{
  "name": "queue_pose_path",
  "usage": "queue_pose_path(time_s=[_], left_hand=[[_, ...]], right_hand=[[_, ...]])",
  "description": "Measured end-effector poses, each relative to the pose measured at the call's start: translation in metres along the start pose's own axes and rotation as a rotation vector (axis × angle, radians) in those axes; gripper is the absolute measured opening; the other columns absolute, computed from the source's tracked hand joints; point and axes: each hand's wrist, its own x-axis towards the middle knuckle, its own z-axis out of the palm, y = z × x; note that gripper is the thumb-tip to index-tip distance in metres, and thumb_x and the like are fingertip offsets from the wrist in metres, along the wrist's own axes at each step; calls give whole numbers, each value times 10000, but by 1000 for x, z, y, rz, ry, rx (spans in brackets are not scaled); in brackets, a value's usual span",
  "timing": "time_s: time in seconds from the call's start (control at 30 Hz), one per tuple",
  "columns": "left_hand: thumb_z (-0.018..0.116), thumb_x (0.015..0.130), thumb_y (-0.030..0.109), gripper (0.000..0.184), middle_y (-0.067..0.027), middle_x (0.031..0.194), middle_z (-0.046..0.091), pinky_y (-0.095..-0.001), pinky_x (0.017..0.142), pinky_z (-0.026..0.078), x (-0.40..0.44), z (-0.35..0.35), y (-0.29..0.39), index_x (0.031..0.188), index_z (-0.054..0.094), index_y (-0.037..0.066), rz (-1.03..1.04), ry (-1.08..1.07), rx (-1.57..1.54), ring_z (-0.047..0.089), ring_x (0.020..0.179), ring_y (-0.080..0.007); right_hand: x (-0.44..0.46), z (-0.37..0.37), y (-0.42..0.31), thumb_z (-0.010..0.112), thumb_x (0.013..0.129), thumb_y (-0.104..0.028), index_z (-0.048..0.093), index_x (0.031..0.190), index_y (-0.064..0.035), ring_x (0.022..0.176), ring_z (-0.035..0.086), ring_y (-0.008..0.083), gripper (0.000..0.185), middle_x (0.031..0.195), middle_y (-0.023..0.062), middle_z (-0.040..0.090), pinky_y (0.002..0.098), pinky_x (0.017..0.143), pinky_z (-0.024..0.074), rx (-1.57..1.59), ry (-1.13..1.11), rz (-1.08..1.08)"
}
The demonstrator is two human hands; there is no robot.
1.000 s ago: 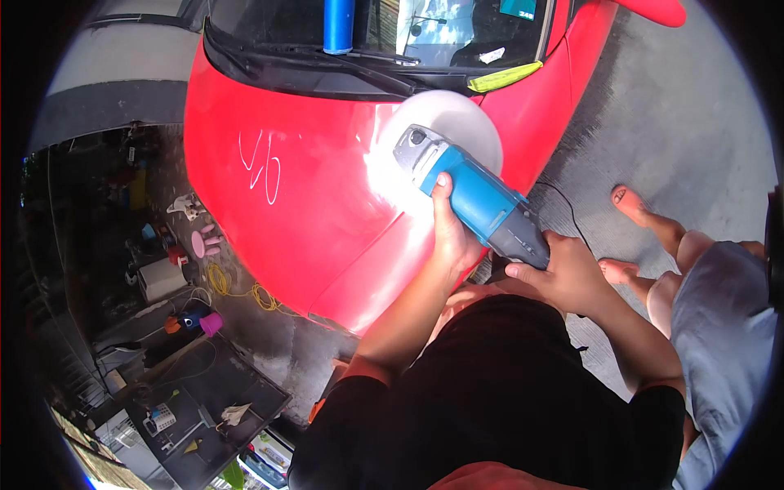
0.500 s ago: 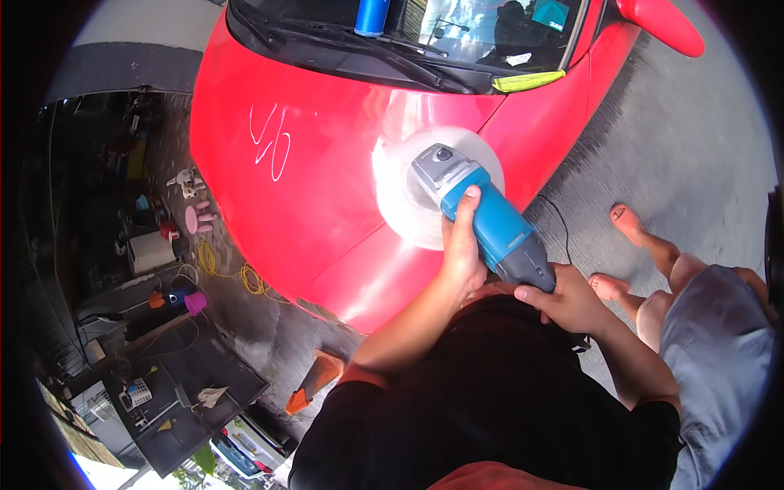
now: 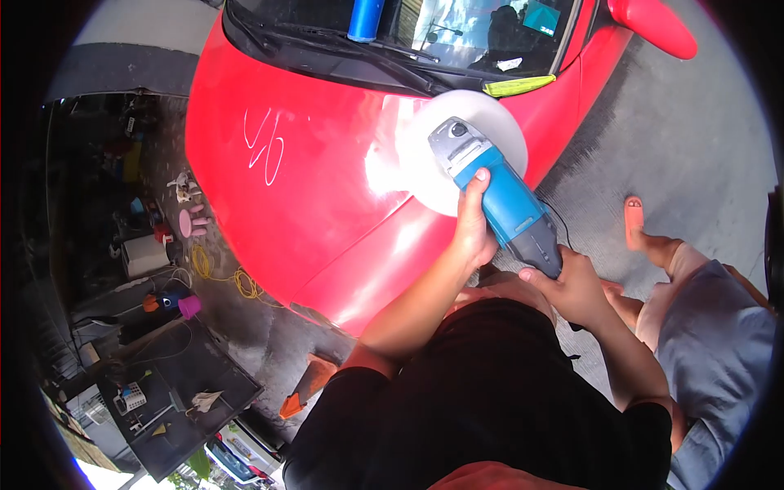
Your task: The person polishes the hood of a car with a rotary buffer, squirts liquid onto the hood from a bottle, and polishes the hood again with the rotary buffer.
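Note:
A teal and grey power polisher [image 3: 506, 200] lies tilted over the car's hood, its wide white pad [image 3: 420, 163] on the red paint. My left hand [image 3: 472, 224] is closed around the front of the tool's body, thumb on top. At the rear, my right hand [image 3: 567, 286] grips the dark end of the polisher. White squiggles [image 3: 269, 147] of liquid mark the red hood [image 3: 253, 212] left of the pad. Its underside against the paint is hidden.
A blue can [image 3: 364, 20] stands at the windshield, and a yellow-green cloth [image 3: 520, 85] lies by the wiper. A power cord [image 3: 555, 214] runs down at the right. Another person [image 3: 719, 351] stands close on my right. On the left are a pink stool [image 3: 193, 221], yellow hose [image 3: 247, 283] and dark table [image 3: 184, 384].
Both hands have carried the polisher up and to the right across the hood, toward the windshield and fender. The other person's foot beside me has shifted.

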Motion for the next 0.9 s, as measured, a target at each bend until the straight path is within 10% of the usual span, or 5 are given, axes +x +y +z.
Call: queue_pose_path(time_s=[0.23, 0.63, 0.9], left_hand=[[861, 912, 416, 704, -141, 1232, 647, -449, 904, 608, -41, 12, 25, 1386, 509, 32, 163, 315, 208, 684, 1086, -247], [820, 921, 498, 816, -163, 1237, 628, -501, 945, 611, -21, 16, 47, 1479, 440, 40, 178, 114, 329, 682, 1107, -287], [892, 882, 220, 517, -109, 1102, 704, -390, 827, 591, -28, 6, 46, 1260, 611, 8, 390, 333, 366, 697, 970, -201]], right_hand=[[8, 24, 11, 771, 1012, -422, 700, 1116, 37, 615, 680, 124, 476, 759, 44, 668, 290, 568, 533, 534, -438, 13], [17, 51, 2, 820, 973, -350, 709, 1124, 15, 620, 676, 119, 410, 773, 69, 708, 307, 589, 529, 419, -18, -156], [40, 76, 29, 791, 1009, -330, 699, 1141, 18, 627, 652, 106, 383, 796, 41, 714, 299, 581, 506, 689, -411, -77]])
